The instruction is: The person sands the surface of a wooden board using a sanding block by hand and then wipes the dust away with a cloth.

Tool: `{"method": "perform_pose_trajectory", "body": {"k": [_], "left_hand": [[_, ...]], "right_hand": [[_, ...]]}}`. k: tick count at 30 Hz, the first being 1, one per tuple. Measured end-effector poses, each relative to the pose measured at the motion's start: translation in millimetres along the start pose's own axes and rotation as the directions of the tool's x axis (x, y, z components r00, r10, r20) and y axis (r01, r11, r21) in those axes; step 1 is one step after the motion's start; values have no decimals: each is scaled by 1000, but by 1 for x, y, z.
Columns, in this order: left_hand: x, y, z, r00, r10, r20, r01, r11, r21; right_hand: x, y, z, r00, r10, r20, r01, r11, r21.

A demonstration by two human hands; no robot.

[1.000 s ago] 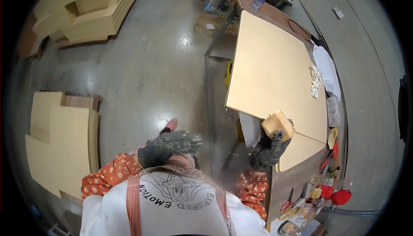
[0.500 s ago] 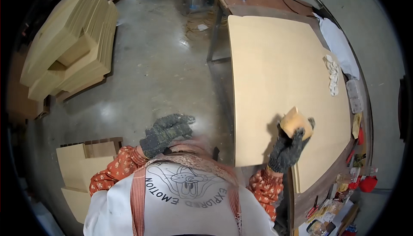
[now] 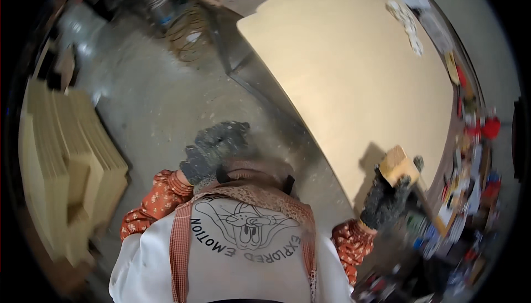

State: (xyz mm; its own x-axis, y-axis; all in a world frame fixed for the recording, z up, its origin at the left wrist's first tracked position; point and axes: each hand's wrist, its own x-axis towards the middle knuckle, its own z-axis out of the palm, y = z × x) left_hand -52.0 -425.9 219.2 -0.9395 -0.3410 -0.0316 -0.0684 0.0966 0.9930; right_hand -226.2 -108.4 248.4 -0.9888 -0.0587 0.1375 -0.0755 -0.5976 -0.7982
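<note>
A dark, speckled work glove covers my left hand [image 3: 214,151], which hovers over the floor in front of my chest. Its fingers reach forward, partly bent, and nothing shows in them. My right hand [image 3: 387,198], gloved the same way, grips a tan block [image 3: 398,166] that looks like a sanding block. Hand and block are over the near right end of a large pale board [image 3: 354,87], casting a shadow on it. Whether the block touches the board, I cannot tell. The board lies flat on a workbench to my right.
A crumpled white cloth [image 3: 406,26] lies on the board's far right side. Small tools, packets and red items [image 3: 489,128] clutter the right side. Stacked pale panels [image 3: 61,165] stand at left. A cable coil [image 3: 185,35] and bucket [image 3: 161,4] are on the floor beyond.
My view has swung to the right, so the board and stacked panels appear turned and shifted left. My right hand still holds the block; my left hand stays in front of me.
</note>
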Motion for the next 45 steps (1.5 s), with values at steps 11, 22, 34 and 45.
{"method": "perform_pose_trajectory", "body": {"k": [11,22,34,45], "left_hand": [[104,55,-18,979,170,111,-194,947,255],[175,64,27,687,507,520,-720,381,580],[442,106,110,750,407,522,-661,499,560],[612,81,280,672,596,440,-571,40,820]], "right_hand": [[-30,-10,8,953,132,-271,-124,991,47],[-23,-4,-4,955,86,-284,-58,993,106],[-24,8,6,882,35,-470,43,987,154],[-33,11,14,701,41,-712,88,986,143]]}}
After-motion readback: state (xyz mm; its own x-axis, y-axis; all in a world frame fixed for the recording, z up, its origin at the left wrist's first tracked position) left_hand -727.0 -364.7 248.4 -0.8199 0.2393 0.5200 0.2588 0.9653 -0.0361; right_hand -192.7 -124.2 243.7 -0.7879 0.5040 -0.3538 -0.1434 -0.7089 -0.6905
